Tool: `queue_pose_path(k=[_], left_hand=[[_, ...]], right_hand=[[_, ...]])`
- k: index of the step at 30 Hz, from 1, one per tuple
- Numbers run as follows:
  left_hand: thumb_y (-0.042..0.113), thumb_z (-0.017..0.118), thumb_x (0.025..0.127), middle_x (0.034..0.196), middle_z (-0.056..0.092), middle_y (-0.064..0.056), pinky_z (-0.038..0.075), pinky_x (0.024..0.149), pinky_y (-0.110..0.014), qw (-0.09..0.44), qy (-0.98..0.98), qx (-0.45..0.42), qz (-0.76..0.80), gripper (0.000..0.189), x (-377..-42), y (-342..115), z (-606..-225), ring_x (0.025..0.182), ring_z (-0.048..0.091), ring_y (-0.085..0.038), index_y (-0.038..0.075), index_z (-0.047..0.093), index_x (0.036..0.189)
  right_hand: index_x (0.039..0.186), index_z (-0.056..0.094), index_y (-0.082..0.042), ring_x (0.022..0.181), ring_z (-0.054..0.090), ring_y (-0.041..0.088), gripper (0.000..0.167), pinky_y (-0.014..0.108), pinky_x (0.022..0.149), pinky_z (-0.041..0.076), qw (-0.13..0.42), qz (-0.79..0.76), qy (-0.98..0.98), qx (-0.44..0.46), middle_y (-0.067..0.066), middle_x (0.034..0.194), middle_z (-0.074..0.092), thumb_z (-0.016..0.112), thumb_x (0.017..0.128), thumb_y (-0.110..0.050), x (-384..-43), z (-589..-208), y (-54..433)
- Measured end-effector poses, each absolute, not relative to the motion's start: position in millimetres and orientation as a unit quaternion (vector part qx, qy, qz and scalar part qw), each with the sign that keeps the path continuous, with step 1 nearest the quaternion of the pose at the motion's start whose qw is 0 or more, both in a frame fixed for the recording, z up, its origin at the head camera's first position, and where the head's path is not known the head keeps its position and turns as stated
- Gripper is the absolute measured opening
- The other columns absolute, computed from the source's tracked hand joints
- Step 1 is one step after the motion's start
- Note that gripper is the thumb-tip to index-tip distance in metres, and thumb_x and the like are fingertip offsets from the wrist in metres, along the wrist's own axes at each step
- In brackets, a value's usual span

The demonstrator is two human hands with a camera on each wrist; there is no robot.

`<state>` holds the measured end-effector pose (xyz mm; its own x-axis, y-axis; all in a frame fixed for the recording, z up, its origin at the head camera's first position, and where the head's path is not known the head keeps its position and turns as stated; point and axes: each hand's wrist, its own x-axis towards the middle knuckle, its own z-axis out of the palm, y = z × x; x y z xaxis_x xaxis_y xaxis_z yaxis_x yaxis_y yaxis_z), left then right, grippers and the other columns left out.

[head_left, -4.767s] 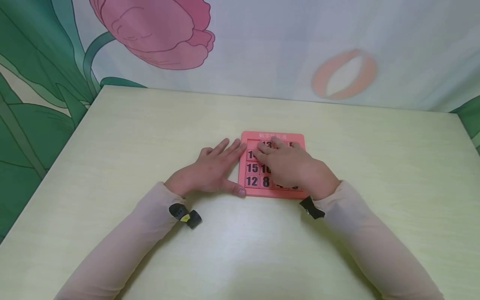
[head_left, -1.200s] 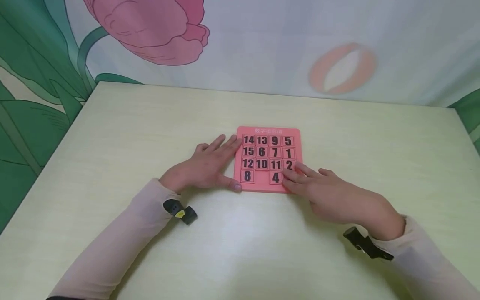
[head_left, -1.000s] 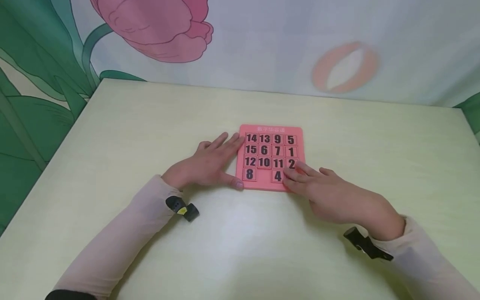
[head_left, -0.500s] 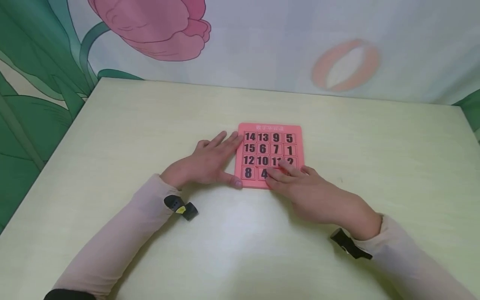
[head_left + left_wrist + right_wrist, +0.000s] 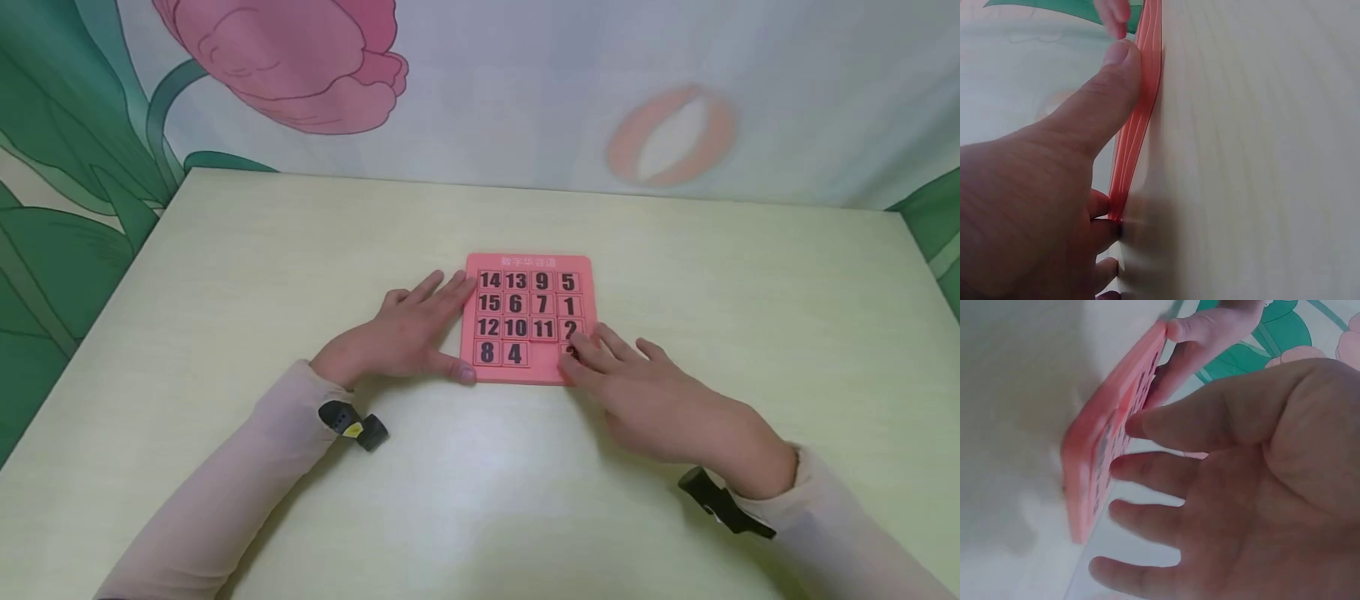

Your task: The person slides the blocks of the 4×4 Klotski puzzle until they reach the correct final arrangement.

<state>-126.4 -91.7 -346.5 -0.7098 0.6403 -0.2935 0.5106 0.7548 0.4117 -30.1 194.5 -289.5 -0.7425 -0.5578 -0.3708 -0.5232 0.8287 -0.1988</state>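
Note:
A pink sliding number puzzle point(image 5: 531, 262) lies flat on the table. Its black-numbered tiles read 14 13 9 5, 15 6 7 1, 12 10 11 2, then 8 and 4 with a gap point(image 5: 545, 357) beside them. My left hand point(image 5: 408, 333) lies flat against the board's left edge, thumb point(image 5: 1116, 69) pressing the near left corner of the puzzle point(image 5: 1141, 125). My right hand point(image 5: 637, 387) reaches in from the right, its straight fingertips point(image 5: 573, 354) resting on the bottom-right tile and hiding its number. The right wrist view shows those fingers point(image 5: 1147, 425) touching the puzzle's face point(image 5: 1110, 450).
The pale yellow-green table point(image 5: 300, 250) stretches wide on all sides of the puzzle. A cloth backdrop with a pink flower point(image 5: 277, 58) and green leaves hangs behind the far edge. A black wrist strap point(image 5: 352, 423) sits on each sleeve.
The 4 tile has slid one place left, next to the 8, leaving the gap in the third slot. My right hand has drawn back right onto the bottom-right tile. The left hand has stayed put.

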Motion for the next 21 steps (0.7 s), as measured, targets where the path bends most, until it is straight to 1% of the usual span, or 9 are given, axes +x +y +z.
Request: queue_pose_path(k=[3,9,12,15,21], left_hand=[[0.072,0.068,0.081,0.169,-0.004,-0.005,0.013,0.115,-0.057,0.213,0.912,0.318,0.146,0.122,-128,-90,-346,0.153,-0.01,-0.032,0.014,-0.001,0.164],[0.072,0.069,0.08,0.169,-0.004,-0.005,0.013,0.115,-0.057,0.212,0.914,0.314,0.145,0.122,-132,-89,-344,0.153,-0.01,-0.032,0.015,0.0,0.164],[0.072,0.068,0.08,0.169,-0.004,-0.005,0.013,0.115,-0.057,0.214,0.915,0.31,0.146,0.122,-131,-91,-346,0.153,-0.009,-0.032,0.015,0.0,0.164],[0.072,0.068,0.081,0.169,-0.004,-0.004,0.013,0.115,-0.058,0.218,0.913,0.309,0.151,0.121,-129,-92,-348,0.153,-0.01,-0.032,0.015,0.0,0.164],[0.073,0.067,0.081,0.168,-0.005,-0.004,0.012,0.115,-0.057,0.219,0.911,0.313,0.154,0.122,-128,-92,-349,0.153,-0.011,-0.031,0.015,-0.002,0.164]], right_hand=[[0.156,0.039,-0.007,0.15,0.014,0.044,0.054,0.072,0.108,0.022,0.221,-0.047,0.934,-0.276,0.019,0.163,0.025,0.046,0.102,-0.005,-25,-290,200],[0.158,0.036,-0.013,0.151,0.013,0.04,0.061,0.071,0.11,0.019,0.195,-0.09,0.933,-0.289,0.016,0.163,0.024,0.048,0.099,-0.001,-25,-303,193],[0.159,0.035,-0.015,0.152,0.009,0.038,0.063,0.07,0.111,0.017,0.196,-0.1,0.93,-0.294,0.016,0.164,0.021,0.048,0.098,-0.002,-26,-309,188],[0.16,0.033,-0.017,0.152,0.008,0.038,0.065,0.069,0.112,0.017,0.196,-0.101,0.93,-0.294,0.014,0.165,0.019,0.049,0.098,-0.004,-28,-311,189],[0.16,0.032,-0.014,0.153,0.008,0.036,0.066,0.069,0.111,0.02,0.19,-0.111,0.932,-0.287,0.018,0.166,0.013,0.048,0.097,-0.003,-40,-311,196]])
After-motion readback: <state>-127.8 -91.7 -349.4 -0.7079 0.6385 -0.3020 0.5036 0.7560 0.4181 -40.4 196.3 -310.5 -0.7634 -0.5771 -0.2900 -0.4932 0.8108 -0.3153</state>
